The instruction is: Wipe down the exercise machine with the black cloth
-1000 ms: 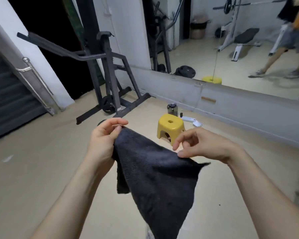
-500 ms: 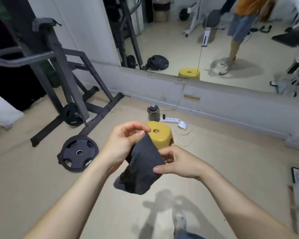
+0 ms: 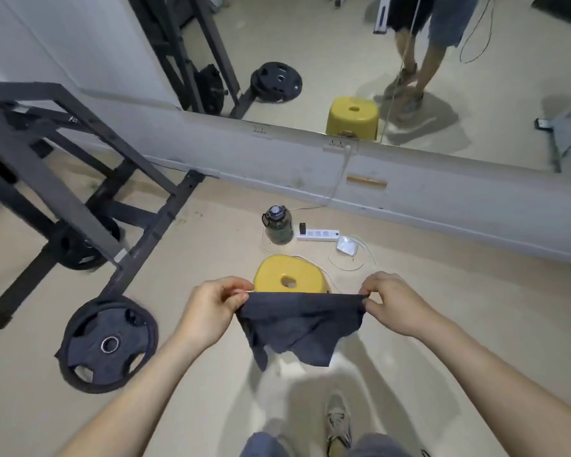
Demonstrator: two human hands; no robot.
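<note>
The black cloth (image 3: pixel 302 324) hangs stretched between my two hands at chest height over the floor. My left hand (image 3: pixel 211 308) pinches its left top corner and my right hand (image 3: pixel 393 303) pinches the right top corner, so the top edge is taut. The dark grey steel exercise machine (image 3: pixel 80 206) stands to the left, its frame legs reaching toward the mirror wall. Neither hand touches the machine.
A black weight plate (image 3: pixel 108 344) lies on the floor by the machine's foot. A yellow stool (image 3: pixel 290 277) stands just beyond the cloth, with a water jug (image 3: pixel 277 224), power strip (image 3: pixel 317 234) and white cable behind it. A wall mirror (image 3: pixel 343 61) reflects a standing person.
The view has tilted down toward the floor. My hands moved apart and spread the bunched cloth into a taut sheet.
</note>
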